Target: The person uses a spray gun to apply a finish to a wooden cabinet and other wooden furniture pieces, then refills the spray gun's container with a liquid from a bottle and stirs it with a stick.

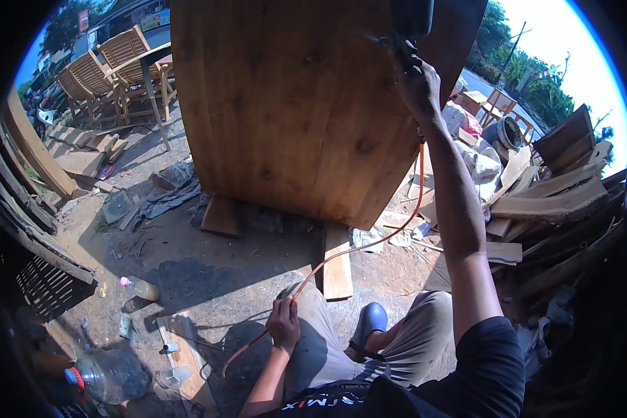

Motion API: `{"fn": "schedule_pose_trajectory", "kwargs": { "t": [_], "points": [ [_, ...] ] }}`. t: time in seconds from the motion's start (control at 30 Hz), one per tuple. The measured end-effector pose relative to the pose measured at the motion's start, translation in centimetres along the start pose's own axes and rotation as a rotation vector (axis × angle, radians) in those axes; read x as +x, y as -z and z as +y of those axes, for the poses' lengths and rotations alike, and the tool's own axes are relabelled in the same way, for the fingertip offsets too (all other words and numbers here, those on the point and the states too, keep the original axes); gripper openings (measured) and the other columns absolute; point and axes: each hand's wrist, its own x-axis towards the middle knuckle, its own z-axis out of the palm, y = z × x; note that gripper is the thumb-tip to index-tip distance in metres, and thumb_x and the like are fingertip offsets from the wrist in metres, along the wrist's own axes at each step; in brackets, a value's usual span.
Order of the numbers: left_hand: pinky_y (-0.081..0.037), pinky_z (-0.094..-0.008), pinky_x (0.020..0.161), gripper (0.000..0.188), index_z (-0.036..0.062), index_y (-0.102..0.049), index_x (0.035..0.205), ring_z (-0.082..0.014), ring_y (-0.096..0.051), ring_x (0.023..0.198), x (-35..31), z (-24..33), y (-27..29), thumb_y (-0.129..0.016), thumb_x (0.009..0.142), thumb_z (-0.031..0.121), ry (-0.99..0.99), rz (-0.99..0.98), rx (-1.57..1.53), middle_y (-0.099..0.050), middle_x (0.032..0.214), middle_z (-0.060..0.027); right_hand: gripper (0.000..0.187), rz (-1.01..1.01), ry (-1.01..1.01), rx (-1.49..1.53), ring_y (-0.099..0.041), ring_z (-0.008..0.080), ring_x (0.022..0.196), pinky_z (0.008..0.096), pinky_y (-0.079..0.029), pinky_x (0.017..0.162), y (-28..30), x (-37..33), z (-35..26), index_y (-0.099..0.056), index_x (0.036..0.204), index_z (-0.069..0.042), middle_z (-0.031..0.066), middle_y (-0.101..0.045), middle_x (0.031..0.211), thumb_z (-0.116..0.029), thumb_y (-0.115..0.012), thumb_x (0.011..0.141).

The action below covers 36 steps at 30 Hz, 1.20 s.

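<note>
My right hand (419, 87) is raised at the upper right, wrapped round the handle of a spray gun (412, 19) with a dark cup on top. Its nozzle faces the upper right part of a large brown wooden panel (279, 118), and a faint mist shows there. From the gun's handle an orange-brown air hose (325, 265) hangs down and curves toward my lap. Beside my left knee, my left hand (283, 324) is closed round this hose, whose loose part runs on below it. The panel leans upright, its lower edge on wooden blocks.
On the ground at left are a small bottle (141, 288), a large clear jug (110, 376) and a plastic cup (175, 377) on a board. Stacked planks (550, 202) and a bucket (503, 132) lie at right. Slatted wooden chairs (122, 56) stand at far left.
</note>
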Motion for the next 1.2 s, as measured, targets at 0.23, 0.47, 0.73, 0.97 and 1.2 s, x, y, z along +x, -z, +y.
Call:
{"fn": "schedule_pose_trajectory", "kwargs": {
  "t": [0.23, 0.47, 0.73, 0.97, 1.2],
  "points": [
    [-0.054, -0.0466, 0.069, 0.020, 0.0045, -0.070, 0.118, -0.0365, -0.070, 0.084, -0.6, -0.6, 0.3, -0.062, 0.107, 0.019, -0.001, 0.012, -0.043, -0.066, 0.098, -0.0141, 0.038, -0.203, -0.234, 0.065, -0.073, 0.0422, 0.081, 0.0468, -0.054, 0.069, -5.0, -16.9, 6.1, -0.074, 0.103, -0.004, 0.0228, -0.072, 0.083, -0.042, -0.073, 0.099],
    [-0.053, -0.0465, 0.068, 0.018, 0.0035, -0.070, 0.117, -0.0372, -0.069, 0.082, -1.3, -0.8, 1.7, -0.063, 0.106, 0.016, 0.032, 0.002, -0.054, -0.066, 0.096, -0.0142, 0.035, -0.371, -0.400, 0.097, -0.071, 0.0463, 0.082, 0.0485, -0.053, 0.067, -9.2, -31.7, 6.4, -0.071, 0.099, -0.001, 0.0273, -0.070, 0.082, -0.036, -0.074, 0.099],
    [-0.051, -0.0467, 0.065, 0.019, -0.0008, -0.069, 0.117, -0.0383, -0.067, 0.079, -3.5, -0.4, 4.0, -0.065, 0.105, 0.012, 0.093, 0.043, -0.026, -0.064, 0.093, -0.0178, 0.045, -0.544, -0.558, 0.031, -0.071, 0.0400, 0.069, 0.0481, -0.050, 0.064, -17.0, -46.4, 11.3, -0.070, 0.092, 0.000, 0.0262, -0.067, 0.074, -0.044, -0.073, 0.100],
    [-0.051, -0.0461, 0.064, 0.017, -0.0025, -0.069, 0.114, -0.0384, -0.065, 0.077, -3.9, 1.1, 4.4, -0.065, 0.104, 0.010, 0.102, 0.036, 0.052, -0.064, 0.092, -0.0183, 0.048, -0.749, -0.587, -0.072, -0.070, 0.0527, 0.089, 0.0601, -0.053, 0.077, -19.5, -50.4, 12.1, -0.069, 0.091, 0.003, 0.0325, -0.071, 0.087, -0.044, -0.069, 0.100],
    [-0.052, -0.0459, 0.067, 0.017, -0.0022, -0.069, 0.115, -0.0385, -0.068, 0.081, -2.6, 1.6, 2.9, -0.066, 0.102, 0.008, 0.133, 0.049, 0.040, -0.065, 0.092, -0.0183, 0.050, -0.655, -0.517, 0.023, -0.068, 0.0543, 0.083, 0.0591, -0.051, 0.071, -16.7, -42.0, 8.8, -0.066, 0.088, 0.002, 0.0339, -0.068, 0.080, -0.047, -0.072, 0.099]
  ]
}}
